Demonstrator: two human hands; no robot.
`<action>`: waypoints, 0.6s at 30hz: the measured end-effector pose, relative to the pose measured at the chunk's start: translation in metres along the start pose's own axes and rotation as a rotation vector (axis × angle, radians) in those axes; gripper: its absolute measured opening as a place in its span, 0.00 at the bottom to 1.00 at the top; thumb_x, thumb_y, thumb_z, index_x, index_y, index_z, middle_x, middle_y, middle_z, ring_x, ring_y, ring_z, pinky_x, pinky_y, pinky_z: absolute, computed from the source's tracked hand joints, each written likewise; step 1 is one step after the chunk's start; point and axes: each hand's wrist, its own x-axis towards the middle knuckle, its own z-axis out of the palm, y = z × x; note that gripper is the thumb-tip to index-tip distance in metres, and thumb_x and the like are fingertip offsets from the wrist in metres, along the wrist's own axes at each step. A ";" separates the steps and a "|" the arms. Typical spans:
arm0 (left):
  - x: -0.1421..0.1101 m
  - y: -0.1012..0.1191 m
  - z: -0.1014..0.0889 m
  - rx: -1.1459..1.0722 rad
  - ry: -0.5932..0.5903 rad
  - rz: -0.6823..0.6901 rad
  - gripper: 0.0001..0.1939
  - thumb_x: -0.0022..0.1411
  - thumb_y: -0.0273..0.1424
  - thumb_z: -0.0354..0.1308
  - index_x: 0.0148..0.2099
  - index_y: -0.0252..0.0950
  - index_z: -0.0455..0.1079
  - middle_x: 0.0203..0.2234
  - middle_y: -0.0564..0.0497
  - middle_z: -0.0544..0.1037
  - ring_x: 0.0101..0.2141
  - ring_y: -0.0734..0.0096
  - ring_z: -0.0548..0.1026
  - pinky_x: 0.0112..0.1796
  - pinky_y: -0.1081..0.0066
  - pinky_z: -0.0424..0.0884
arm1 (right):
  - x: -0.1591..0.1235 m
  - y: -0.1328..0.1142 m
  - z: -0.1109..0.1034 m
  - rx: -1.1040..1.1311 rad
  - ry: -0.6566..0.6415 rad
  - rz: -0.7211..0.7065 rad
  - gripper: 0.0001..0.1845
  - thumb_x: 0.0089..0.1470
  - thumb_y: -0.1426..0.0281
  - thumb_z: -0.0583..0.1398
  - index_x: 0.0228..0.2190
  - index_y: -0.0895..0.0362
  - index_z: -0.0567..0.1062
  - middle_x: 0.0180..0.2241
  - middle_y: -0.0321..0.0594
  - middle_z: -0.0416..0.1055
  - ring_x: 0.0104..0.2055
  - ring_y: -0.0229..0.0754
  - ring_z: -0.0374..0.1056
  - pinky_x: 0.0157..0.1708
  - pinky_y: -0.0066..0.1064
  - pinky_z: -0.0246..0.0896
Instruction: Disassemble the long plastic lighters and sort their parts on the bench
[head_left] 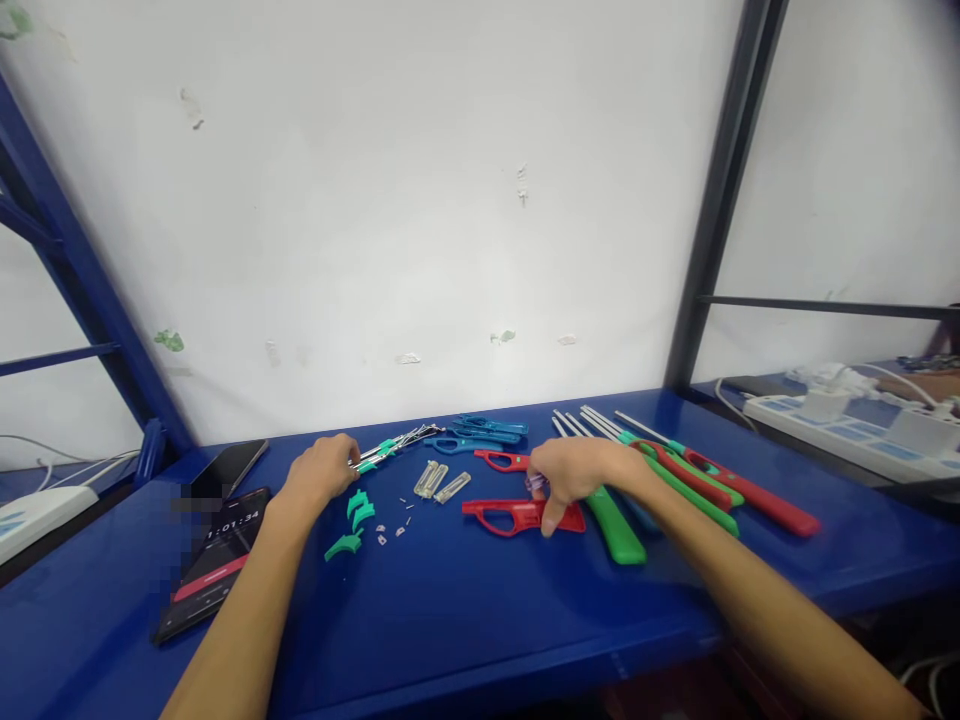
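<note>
My left hand [319, 472] is at the back left of the table, its fingers curled at the near end of a bundle of metal lighter rods [382, 452] with teal parts. Whether it grips one is hidden. My right hand [566, 475] has its thumb on a red lighter shell half [514, 518], which lies with its hollow side up. A small translucent purplish piece [535, 484] shows at its fingers. Behind it lies another red shell half [502, 461], partly covered by the hand. Green triggers [361, 512] and clear fuel tanks [431, 480] lie between the hands.
Blue lighter shells [480, 432] are piled at the back. Long-necked green lighters [619, 530] and red lighters [765, 495] lie to the right. Tiny parts [400, 532] lie mid-table. A phone with a timer [217, 560] and a dark phone [229, 468] are at left. Power strips flank the table.
</note>
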 end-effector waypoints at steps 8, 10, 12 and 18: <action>-0.001 0.001 -0.002 0.008 -0.008 -0.002 0.19 0.72 0.41 0.65 0.59 0.37 0.72 0.55 0.45 0.77 0.53 0.57 0.78 0.53 0.52 0.78 | 0.012 0.003 -0.003 -0.155 0.147 0.289 0.18 0.68 0.58 0.66 0.51 0.58 0.78 0.52 0.45 0.77 0.53 0.50 0.76 0.54 0.50 0.72; -0.003 0.003 -0.004 0.009 0.000 0.002 0.19 0.72 0.41 0.65 0.59 0.37 0.72 0.55 0.45 0.77 0.52 0.57 0.78 0.52 0.52 0.78 | 0.014 0.002 -0.002 -0.156 0.194 0.317 0.19 0.68 0.58 0.66 0.54 0.57 0.77 0.56 0.46 0.76 0.55 0.52 0.74 0.55 0.52 0.72; -0.005 0.004 -0.005 0.007 0.009 0.001 0.19 0.72 0.42 0.64 0.58 0.37 0.72 0.54 0.45 0.77 0.52 0.58 0.78 0.52 0.53 0.79 | 0.013 0.005 -0.002 -0.147 0.225 0.355 0.20 0.68 0.59 0.65 0.55 0.57 0.77 0.56 0.47 0.75 0.55 0.52 0.74 0.55 0.52 0.72; -0.012 0.013 -0.011 0.008 0.042 -0.006 0.19 0.72 0.44 0.63 0.57 0.36 0.73 0.52 0.45 0.78 0.50 0.59 0.79 0.51 0.53 0.79 | -0.002 0.028 -0.001 -0.104 0.270 0.486 0.19 0.69 0.60 0.65 0.55 0.57 0.76 0.55 0.46 0.76 0.52 0.50 0.76 0.51 0.49 0.75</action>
